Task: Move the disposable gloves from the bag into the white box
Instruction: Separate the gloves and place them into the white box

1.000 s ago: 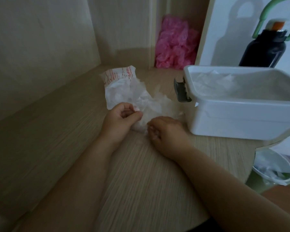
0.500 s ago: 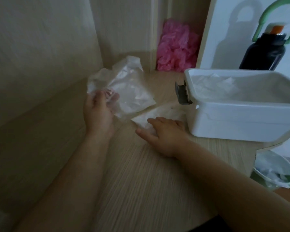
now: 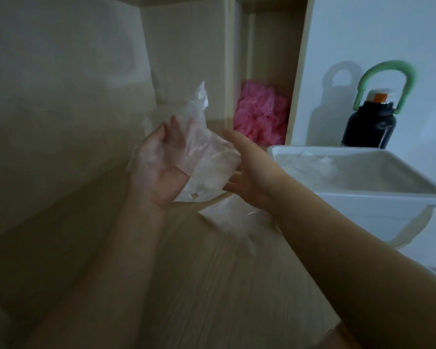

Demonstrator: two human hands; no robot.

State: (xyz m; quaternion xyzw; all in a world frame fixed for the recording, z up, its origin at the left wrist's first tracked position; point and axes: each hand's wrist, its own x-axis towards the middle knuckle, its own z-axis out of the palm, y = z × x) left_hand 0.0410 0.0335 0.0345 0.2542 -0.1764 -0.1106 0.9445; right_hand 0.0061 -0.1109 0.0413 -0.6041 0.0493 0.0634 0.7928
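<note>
Your left grip (image 3: 161,165) is raised above the counter (image 3: 212,285) with its palm turned toward you. Its fingers are curled into the clear film of the bag (image 3: 204,157), which it holds up in the air. The bag is crumpled. Its top corner sticks up past your fingertips and its lower end hangs down to the right of your palm. Some of the film lies over the palm itself. The blur hides whether any gloves are inside the bag.

Your right grip (image 3: 247,177) reaches in from the right. It is spread wide, thumb pointing up and fingers stretched out low, with the bag's right side between them. The fingertips look to touch the film, but the grip clasps nothing.

Below and between your two wrists, a flat heap of disposable gloves (image 3: 227,220) lies on the counter. It is just left of the white box (image 3: 393,215) and apart from the bag. The white box sits at the right edge of the counter, open at the top. A wad of clear gloves (image 3: 310,162) lies inside it, toward the far left corner.

Farther back, a narrow niche (image 3: 269,59) holds a pile of pink plastic (image 3: 259,114). Behind the box on the right, a black bottle (image 3: 368,127) with a green loop handle (image 3: 388,76) stands upright.
</note>
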